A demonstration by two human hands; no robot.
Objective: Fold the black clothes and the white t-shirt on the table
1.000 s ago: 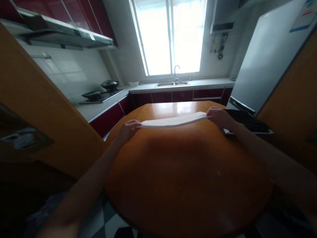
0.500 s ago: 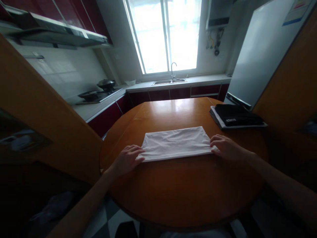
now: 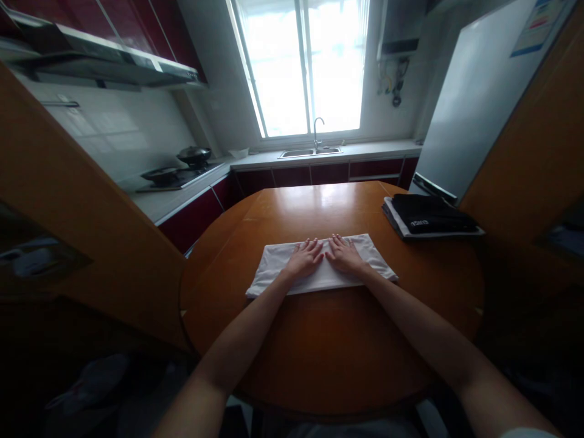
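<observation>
A white cloth (image 3: 274,267), folded into a wide flat shape, lies on the wooden table (image 3: 328,347) in front of me. It looks like a garment, but its kind does not show. My left hand (image 3: 305,258) rests flat on the middle of the cloth with its fingers spread. Close beside it, my right hand (image 3: 344,254) also lies flat there, fingers apart and pointing away from me. Neither hand grips anything. Light creases show on the cloth around both hands.
A stack of folded dark and white clothes (image 3: 433,214) sits at the table's right side, near the fridge (image 3: 469,103). Past the table run a counter with a sink (image 3: 311,152) and, at left, a stove with pans (image 3: 194,157).
Both hands have let go of the cloth's near left and right corners. They have moved inward and forward onto its middle, where they now lie flat.
</observation>
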